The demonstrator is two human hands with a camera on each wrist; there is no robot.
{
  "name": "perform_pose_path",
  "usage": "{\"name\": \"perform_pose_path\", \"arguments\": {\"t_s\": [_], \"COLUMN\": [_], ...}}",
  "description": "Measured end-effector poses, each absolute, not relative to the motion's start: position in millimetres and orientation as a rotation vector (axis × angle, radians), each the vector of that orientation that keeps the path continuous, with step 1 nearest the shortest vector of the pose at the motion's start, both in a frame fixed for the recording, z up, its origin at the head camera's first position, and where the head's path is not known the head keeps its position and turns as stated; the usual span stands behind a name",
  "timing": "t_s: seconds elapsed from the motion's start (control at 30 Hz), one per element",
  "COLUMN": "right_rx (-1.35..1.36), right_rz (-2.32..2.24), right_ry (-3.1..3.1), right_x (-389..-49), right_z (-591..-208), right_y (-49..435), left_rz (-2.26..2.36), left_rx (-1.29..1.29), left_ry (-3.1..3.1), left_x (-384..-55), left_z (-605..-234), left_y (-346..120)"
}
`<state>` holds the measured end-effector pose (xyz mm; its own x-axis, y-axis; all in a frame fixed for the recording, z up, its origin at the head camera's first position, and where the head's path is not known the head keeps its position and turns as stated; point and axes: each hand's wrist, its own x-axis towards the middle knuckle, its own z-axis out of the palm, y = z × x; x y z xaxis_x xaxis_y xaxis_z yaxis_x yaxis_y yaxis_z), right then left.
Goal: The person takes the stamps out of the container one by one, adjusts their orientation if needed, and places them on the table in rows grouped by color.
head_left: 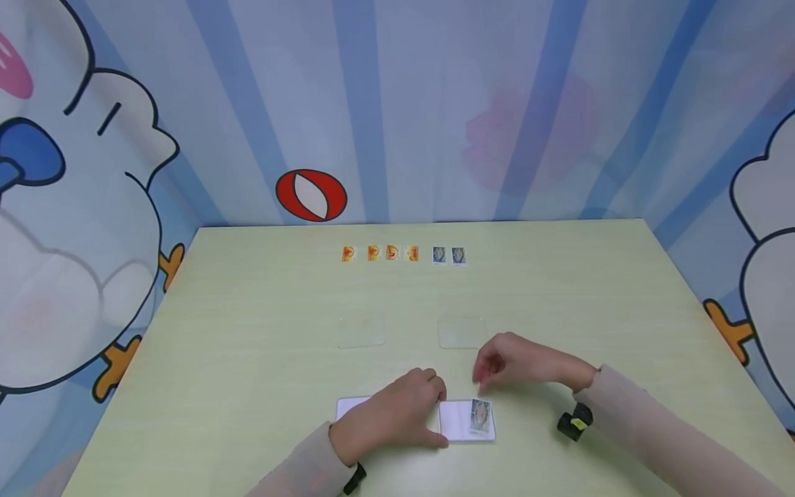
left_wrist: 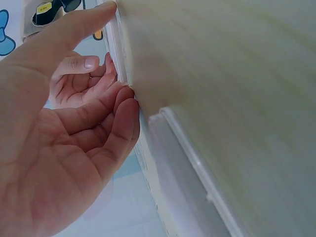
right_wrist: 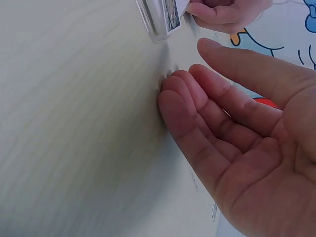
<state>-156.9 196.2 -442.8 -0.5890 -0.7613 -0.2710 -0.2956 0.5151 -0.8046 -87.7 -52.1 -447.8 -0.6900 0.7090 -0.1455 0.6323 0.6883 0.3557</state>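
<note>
Two shallow white boxes lie side by side near the front of the table. My left hand (head_left: 397,419) covers much of the left box (head_left: 351,404); its thumb and fingertips hold opposite edges of the right box (head_left: 455,421). On the right part of that box lies a small stamp-like grey picture piece (head_left: 480,415) with a pale oval. My right hand (head_left: 515,362) is just beyond and right of this box, apart from it. In the right wrist view, its fingers (right_wrist: 180,116) are loosely bent, thumb apart, with nothing between them, fingertips close to the tabletop.
Two clear thin squares, a left one (head_left: 362,331) and a right one (head_left: 462,333), lie mid-table. Along the back is a row of several small orange picture pieces (head_left: 393,252) and two grey ones (head_left: 439,255). A printed blue curtain (head_left: 410,110) stands behind the table.
</note>
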Motion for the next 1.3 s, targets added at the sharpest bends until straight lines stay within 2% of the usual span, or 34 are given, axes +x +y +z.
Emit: {"name": "perform_pose_path", "arguments": {"t_s": [1.3], "right_rx": [-0.924], "right_rz": [-0.931], "right_ry": [2.183], "right_x": [-142.0], "right_z": [-442.6], "right_y": [188.4], "left_rz": [0.41], "left_rx": [1.088], "left_ry": [2.635], "left_x": [-88.7], "left_z": [-450.3], "left_y": [-52.2]}}
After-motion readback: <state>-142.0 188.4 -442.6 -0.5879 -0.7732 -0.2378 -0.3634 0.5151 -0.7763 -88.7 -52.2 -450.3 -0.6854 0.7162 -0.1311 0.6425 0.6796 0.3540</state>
